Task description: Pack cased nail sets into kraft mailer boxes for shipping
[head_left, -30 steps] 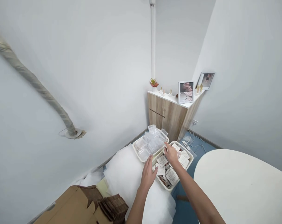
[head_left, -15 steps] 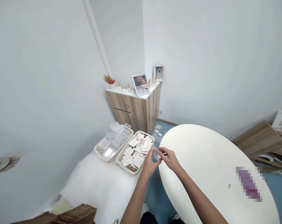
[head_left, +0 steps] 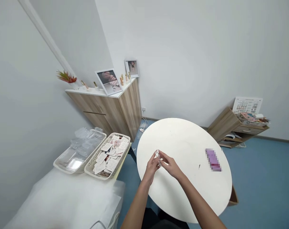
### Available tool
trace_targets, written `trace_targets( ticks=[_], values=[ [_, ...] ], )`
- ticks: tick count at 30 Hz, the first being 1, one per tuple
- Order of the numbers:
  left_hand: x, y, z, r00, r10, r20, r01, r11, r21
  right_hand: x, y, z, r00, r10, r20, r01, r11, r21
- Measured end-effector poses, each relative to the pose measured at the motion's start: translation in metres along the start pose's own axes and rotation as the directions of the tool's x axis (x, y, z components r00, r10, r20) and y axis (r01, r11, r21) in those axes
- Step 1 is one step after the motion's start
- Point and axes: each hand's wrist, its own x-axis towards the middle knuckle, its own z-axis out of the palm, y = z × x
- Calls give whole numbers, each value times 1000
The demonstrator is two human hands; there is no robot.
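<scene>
One small clear plastic piece (head_left: 157, 155) held over the round white tabletop (head_left: 182, 136), pinched between the closed fingers of the left hand (head_left: 151, 167) and right hand (head_left: 170, 166). Blurred purple item (head_left: 213, 160) lies on the tabletop, right of the hands. Left of the tabletop, on a white-covered bed (head_left: 63, 197), a basket of printed cards (head_left: 106, 173) sits beside a tray (head_left: 63, 167) of clear plastic packs (head_left: 83, 140). Wooden cabinet (head_left: 127, 108) stands behind.
</scene>
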Motion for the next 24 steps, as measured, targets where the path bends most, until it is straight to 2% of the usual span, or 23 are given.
trace_targets(
  ticks=[3,7,11,14,16,20,24],
  values=[
    [1,-3,5,999,-17,-28,19,997,73,-3,10,-3,1000,0,-22,0,1000,4],
    [0,4,1,1000,-23,-2,23,996,84,-4,23,-6,997,13,-79,-18,998,-67],
    [-4,18,-9,990,-49,134,59,996,-70,0,20,-12,999,16,-47,-12,997,76],
    [-8,27,-23,973,-46,224,86,981,-173,6,11,-16,998,70,-7,-68,980,185],
    [-11,30,-36,977,-57,204,87,986,-140,13,5,-15,991,132,1,-130,976,173],
    [-15,31,-62,994,-88,59,79,986,148,34,0,-2,977,187,100,-190,981,27],
    [-22,31,-87,999,12,-41,2,945,327,62,1,29,963,102,250,-83,993,-87]
  ],
)
